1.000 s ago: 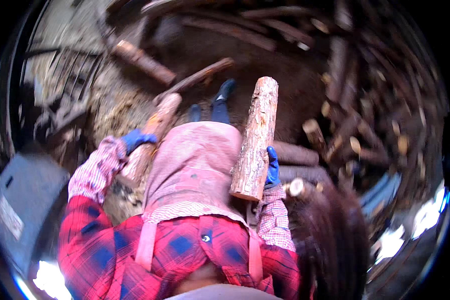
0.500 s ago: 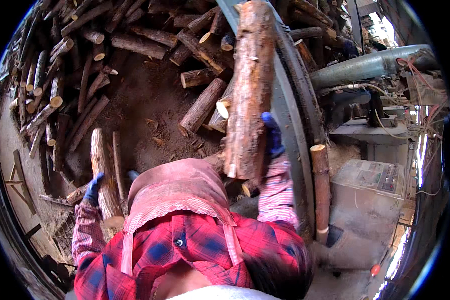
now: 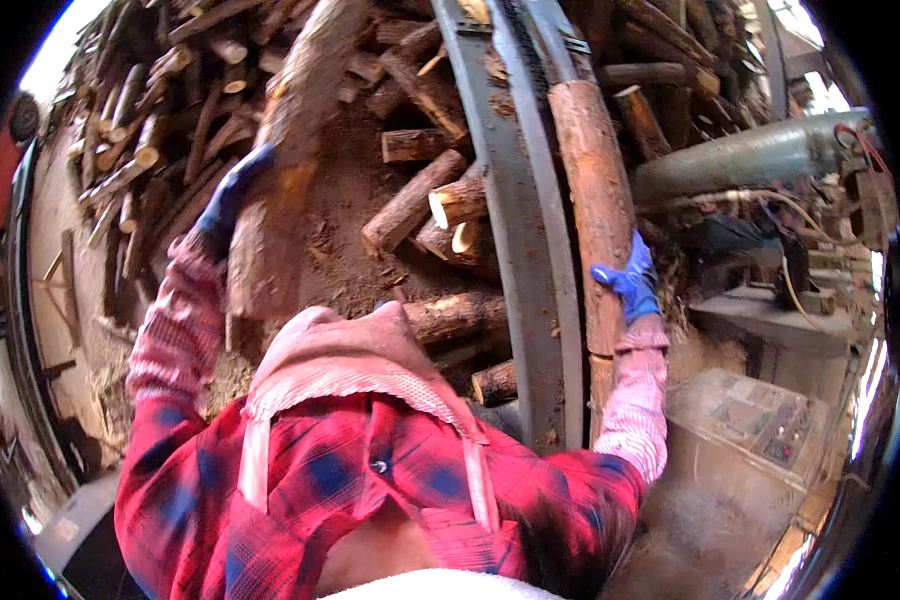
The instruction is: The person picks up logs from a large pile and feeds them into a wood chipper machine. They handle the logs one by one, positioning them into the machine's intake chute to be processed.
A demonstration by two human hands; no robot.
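Observation:
My left hand, in a blue glove, is wrapped around the side of a thick bark-covered log raised at the left and smeared by motion. Another log, reddish brown, lies lengthwise in the channel of a long metal conveyor. Against its right side rests my right hand, also blue-gloved, the thumb stretched across the bark and the fingers spread upward. Just behind that log, end to end, another log shows partly beside my right forearm.
Cut logs lie scattered on the dirt ground left of the conveyor, with a big heap at the far left. A control box stands at the right, below a thick metal pipe.
The log that was raised beside my right hand now lies on the conveyor. My left hand has moved up and forward, lifting its log. My right hand has shifted right, over the conveyor.

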